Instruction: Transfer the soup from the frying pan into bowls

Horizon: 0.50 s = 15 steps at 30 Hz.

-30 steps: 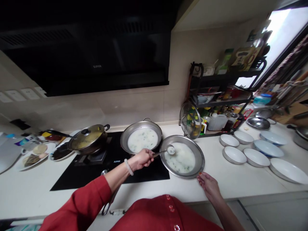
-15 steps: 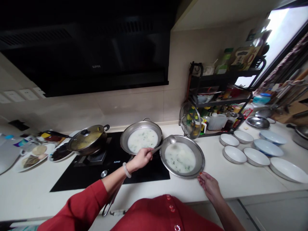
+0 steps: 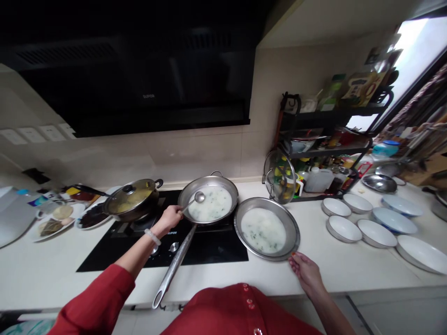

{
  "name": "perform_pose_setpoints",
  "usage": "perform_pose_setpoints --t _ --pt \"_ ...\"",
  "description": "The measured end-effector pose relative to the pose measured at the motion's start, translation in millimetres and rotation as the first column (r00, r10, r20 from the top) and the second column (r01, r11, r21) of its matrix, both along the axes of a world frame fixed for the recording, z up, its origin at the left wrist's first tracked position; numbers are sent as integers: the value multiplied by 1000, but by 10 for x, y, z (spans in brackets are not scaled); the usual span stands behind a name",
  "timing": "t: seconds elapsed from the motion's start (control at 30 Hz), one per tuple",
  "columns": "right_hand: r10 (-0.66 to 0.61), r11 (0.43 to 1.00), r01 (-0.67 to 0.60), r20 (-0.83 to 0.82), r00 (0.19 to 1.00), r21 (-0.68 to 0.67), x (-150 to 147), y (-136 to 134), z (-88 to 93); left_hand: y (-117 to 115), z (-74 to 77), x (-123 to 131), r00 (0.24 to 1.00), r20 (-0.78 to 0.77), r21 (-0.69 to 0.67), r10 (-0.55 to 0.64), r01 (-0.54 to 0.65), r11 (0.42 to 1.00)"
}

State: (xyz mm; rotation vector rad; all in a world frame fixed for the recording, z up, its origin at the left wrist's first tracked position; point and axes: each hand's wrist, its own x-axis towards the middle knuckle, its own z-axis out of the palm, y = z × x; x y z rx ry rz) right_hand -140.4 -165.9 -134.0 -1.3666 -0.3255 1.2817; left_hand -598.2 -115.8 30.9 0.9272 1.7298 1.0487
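My left hand (image 3: pixel 170 218) is closed round the handle of a metal ladle (image 3: pixel 199 197). The ladle's bowl is over the left part of a long-handled steel pan (image 3: pixel 230 186) on the stove, which holds white soup (image 3: pixel 214 204) with green bits. To the right of the pan, a wide steel basin (image 3: pixel 292 225) with similar white soup sits on the counter. With its fingertips my right hand (image 3: pixel 306 272) pinches the basin's near right rim.
A glass-lidded pot (image 3: pixel 132 200) stands on the left burner, beside plates of food (image 3: pixel 50 227). Several white bowls (image 3: pixel 377 232) are grouped at right. Behind the basin, a glass lid (image 3: pixel 279 177) leans against a black spice rack (image 3: pixel 324 153). The pan's handle (image 3: pixel 174 267) juts toward me.
My left hand has carried the ladle leftward from over the basin to over the pan. My right hand still pinches the basin's rim. The view has shifted slightly.
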Motion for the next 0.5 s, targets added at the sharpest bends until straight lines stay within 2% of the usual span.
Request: perform_pose_setpoints --t 0.2,0.5 --pt "12 1000 -12 5 1000 -5 9 0 19 36 -78 31 993 120 -93 14 -3 996" --pt "15 1000 -15 23 1000 -2 10 2 1 90 17 -101 891 450 -219 69 35 975"
